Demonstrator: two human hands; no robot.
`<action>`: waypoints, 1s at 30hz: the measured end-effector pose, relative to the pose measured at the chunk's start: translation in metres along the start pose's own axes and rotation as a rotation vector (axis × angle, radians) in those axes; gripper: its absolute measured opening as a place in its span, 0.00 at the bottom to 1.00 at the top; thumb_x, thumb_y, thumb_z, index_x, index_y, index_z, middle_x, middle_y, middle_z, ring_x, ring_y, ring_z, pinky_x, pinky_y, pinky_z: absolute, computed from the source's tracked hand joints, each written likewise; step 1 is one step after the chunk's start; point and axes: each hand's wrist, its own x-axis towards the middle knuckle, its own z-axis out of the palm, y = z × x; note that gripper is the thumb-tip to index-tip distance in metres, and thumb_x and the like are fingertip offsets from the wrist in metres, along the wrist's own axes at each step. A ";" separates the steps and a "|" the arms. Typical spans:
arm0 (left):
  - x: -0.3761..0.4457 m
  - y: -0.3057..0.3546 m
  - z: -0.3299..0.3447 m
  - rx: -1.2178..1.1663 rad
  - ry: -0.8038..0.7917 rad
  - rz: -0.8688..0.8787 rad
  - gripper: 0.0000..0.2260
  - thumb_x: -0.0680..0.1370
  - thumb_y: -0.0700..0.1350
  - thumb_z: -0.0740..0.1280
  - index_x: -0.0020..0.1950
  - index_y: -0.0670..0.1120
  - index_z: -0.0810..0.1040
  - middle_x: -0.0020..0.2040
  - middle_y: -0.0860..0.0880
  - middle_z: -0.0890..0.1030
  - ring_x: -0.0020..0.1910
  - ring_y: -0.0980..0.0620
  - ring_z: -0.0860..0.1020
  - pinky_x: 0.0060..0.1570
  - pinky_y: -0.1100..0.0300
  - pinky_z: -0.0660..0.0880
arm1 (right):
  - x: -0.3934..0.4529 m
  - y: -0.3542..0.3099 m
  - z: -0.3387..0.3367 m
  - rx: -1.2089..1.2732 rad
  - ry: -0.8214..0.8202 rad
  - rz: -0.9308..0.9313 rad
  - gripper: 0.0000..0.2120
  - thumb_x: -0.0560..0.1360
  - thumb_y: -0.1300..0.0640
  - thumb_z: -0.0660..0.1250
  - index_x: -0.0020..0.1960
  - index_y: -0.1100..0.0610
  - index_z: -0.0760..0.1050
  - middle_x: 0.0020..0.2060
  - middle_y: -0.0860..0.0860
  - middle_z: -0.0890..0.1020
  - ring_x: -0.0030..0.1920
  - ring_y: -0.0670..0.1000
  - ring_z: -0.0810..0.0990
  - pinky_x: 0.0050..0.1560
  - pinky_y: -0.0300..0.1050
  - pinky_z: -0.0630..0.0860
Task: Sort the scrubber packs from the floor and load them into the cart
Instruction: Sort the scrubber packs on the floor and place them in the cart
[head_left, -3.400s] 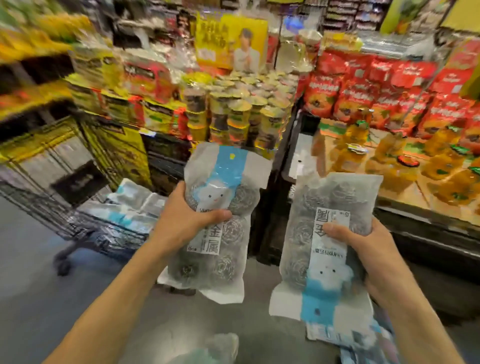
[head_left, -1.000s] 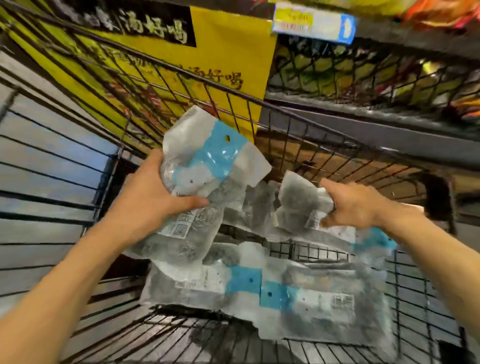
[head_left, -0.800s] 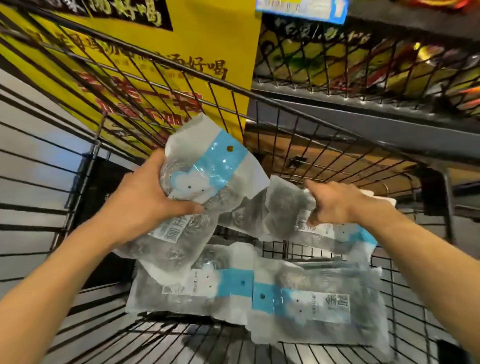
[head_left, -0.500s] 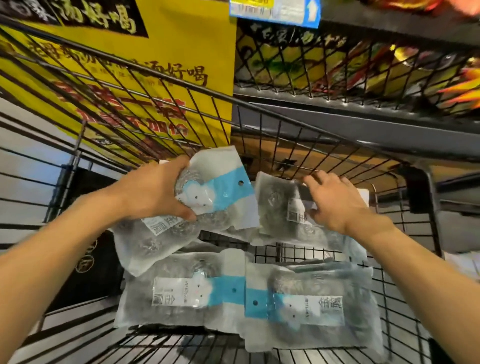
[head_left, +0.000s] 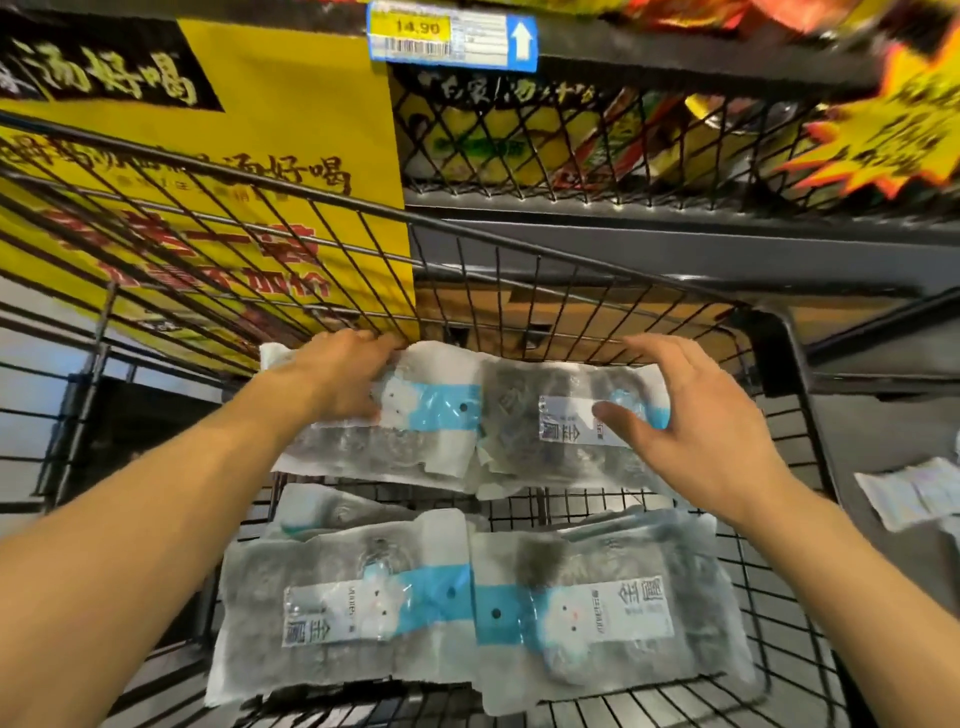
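Several clear scrubber packs with blue bands lie in the black wire cart (head_left: 524, 248). My left hand (head_left: 337, 379) rests on the far left pack (head_left: 436, 415), fingers laid flat toward its far edge against the cart's front wall. Just above the far right pack (head_left: 566, 415) my right hand (head_left: 691, 431) hovers with fingers spread and holds nothing. Two more packs lie side by side nearer me, a left one (head_left: 353, 618) and a right one (head_left: 597, 613), with another pack (head_left: 322, 512) partly hidden beneath them.
A store shelf with a price tag (head_left: 452, 34) and a yellow carton (head_left: 234, 197) stands right behind the cart's front wall. Mesh-fronted goods (head_left: 623, 140) fill the shelf to the right. One white pack (head_left: 914, 493) lies on the grey floor right of the cart.
Both hands carried their packs from the aisle into the cart and laid them along its far wall. My right hand has let go and spread open; my left hand has flattened on its pack.
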 end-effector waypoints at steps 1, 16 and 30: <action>-0.007 0.001 -0.001 -0.001 0.047 -0.011 0.37 0.69 0.54 0.79 0.74 0.49 0.67 0.63 0.44 0.78 0.63 0.41 0.76 0.58 0.49 0.75 | -0.005 -0.001 -0.003 0.008 0.014 0.002 0.32 0.76 0.38 0.69 0.75 0.52 0.68 0.70 0.49 0.74 0.67 0.53 0.74 0.62 0.47 0.71; -0.273 0.114 -0.200 -0.196 0.763 0.258 0.32 0.78 0.63 0.62 0.77 0.47 0.68 0.74 0.46 0.74 0.73 0.45 0.71 0.71 0.44 0.71 | -0.187 0.001 -0.188 0.216 0.329 0.189 0.46 0.72 0.23 0.54 0.79 0.54 0.64 0.79 0.47 0.61 0.81 0.48 0.56 0.79 0.50 0.53; -0.360 0.530 -0.298 0.155 0.859 0.763 0.43 0.77 0.74 0.46 0.84 0.49 0.50 0.84 0.44 0.54 0.82 0.42 0.54 0.80 0.44 0.55 | -0.489 0.163 -0.368 -0.034 0.560 0.574 0.65 0.58 0.14 0.30 0.84 0.52 0.50 0.83 0.53 0.48 0.83 0.54 0.44 0.81 0.56 0.44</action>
